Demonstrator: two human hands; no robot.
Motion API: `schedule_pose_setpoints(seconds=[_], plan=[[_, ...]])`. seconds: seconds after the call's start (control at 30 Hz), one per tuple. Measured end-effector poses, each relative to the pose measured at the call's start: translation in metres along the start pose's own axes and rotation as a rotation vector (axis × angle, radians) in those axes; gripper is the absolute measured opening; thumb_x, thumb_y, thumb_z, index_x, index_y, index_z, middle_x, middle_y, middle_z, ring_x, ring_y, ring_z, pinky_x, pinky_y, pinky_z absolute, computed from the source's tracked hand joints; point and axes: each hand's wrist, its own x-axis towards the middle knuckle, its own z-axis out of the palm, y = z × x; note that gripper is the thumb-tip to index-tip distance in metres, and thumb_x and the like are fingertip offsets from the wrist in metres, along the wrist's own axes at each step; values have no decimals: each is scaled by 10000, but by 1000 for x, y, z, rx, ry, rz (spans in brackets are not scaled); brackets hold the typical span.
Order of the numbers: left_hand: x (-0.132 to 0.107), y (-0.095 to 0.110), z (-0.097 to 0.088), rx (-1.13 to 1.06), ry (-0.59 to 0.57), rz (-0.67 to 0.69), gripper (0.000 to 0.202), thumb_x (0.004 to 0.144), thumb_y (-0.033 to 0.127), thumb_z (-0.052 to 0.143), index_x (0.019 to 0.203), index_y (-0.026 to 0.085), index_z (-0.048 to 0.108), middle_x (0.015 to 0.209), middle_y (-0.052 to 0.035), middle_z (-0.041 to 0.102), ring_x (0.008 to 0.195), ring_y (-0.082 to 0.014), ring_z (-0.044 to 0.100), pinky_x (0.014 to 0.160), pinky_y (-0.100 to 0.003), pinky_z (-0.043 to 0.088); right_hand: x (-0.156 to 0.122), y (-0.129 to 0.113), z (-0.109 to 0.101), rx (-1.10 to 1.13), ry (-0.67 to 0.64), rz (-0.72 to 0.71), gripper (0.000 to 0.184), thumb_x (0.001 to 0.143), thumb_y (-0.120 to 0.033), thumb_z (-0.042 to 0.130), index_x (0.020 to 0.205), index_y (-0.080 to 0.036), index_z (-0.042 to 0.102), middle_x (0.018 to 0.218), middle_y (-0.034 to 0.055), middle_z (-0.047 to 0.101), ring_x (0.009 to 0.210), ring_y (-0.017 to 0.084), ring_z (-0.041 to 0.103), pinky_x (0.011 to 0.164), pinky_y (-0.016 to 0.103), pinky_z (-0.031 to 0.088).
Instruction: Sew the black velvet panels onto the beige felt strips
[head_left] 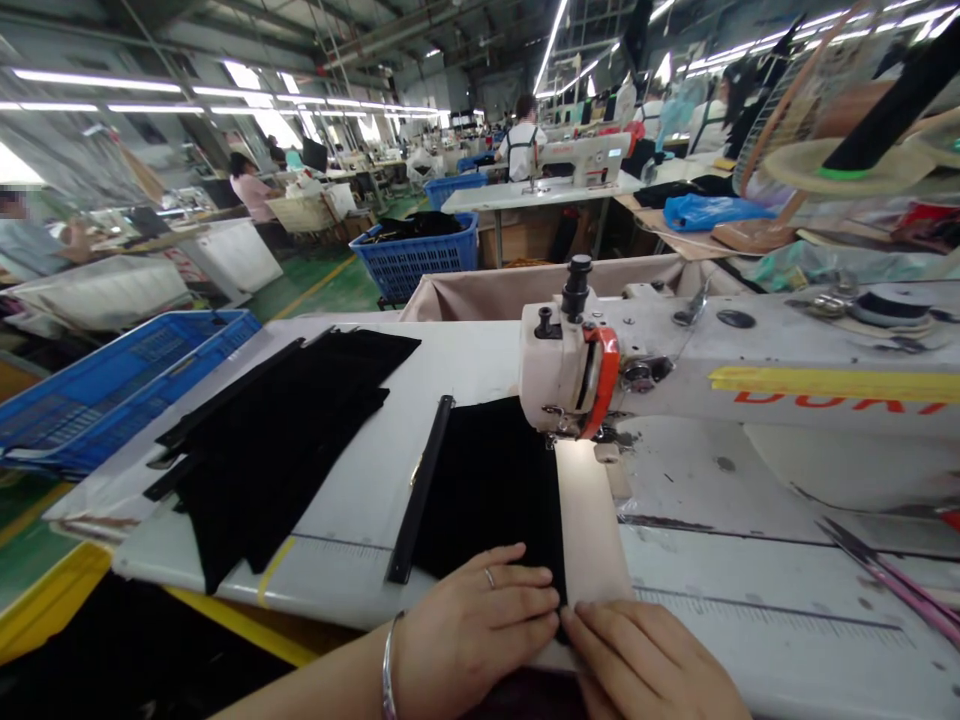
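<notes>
Black cloth (487, 490) lies under flattened left hand (476, 625), long cream strip (595, 540) under right hand (652, 655), grip unclear: seemingly aligning, needing steadiness next.

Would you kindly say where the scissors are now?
In the head view, the pink-handled scissors lie on the sewing table at far right, past the right hand and near the ruler scale.

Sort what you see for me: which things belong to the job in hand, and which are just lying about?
Apparently the job:
- black piece, under the left hand
- pale strip, at the right hand's fingertips
- sewing machine
- other black pieces, probably

Apparently lying about:
- pink-handled scissors
- blue plastic bag
- blue crate beyond the table
</notes>
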Motion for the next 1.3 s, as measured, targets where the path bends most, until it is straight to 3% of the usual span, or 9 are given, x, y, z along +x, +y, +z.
schedule_pose_setpoints(seconds=[0.2, 0.43, 0.63, 1.0, 1.3], plan=[[10, -16, 4, 41, 86, 74, 204, 964, 160, 476, 1133, 160, 591, 1154, -20, 678, 1210, -147, 533, 1156, -363, 309, 5, 6, 4, 36, 10, 70, 252, 918, -187, 484, 1087, -201, 670, 967, 8, 701, 839, 157, 639, 757, 293, 527], [27, -30, -1, 107, 66, 29, 259, 992, 168, 387, 1118, 153, 614, 1180, -52, 663, 1211, -175, 537, 1121, -382, 363, 13, 17, 4, 50, -20, 136, 242, 911, -209, 507, 1101, -190, 656, 1083, 30, 667, 959, 179, 607, 859, 313, 494], [38, -50, -3, 160, 5, 41, 244, 979, 176, 426, 1152, 157, 597, 1218, -50, 641, 1225, -158, 522, 1114, -372, 374, 20, 26, 8, 27, -106, 169, 280, 897, -224, 541, 1166, -182, 606, 1172, 44, 619, 1057, 204, 559, 932, 360, 458], [59, -89, -2, 186, -10, 45, 253, 951, 129, 420, 1144, 130, 585, 1226, -78, 621, 1201, -176, 533, 1094, -370, 387, 43, 53, 17, -39, -244, 226, 350, 891, -293, 539, 1223, -184, 560, 1194, 50, 596, 1062, 215, 546, 931, 400, 476], [80, -117, -3, 157, 17, -36, 181, 905, 107, 512, 1028, 151, 637, 1085, -61, 657, 1072, -168, 591, 992, -308, 465, 66, 72, 24, -130, -311, 240, 431, 878, -369, 537, 1266, -182, 549, 1258, 52, 580, 1037, 243, 564, 914, 423, 490]])
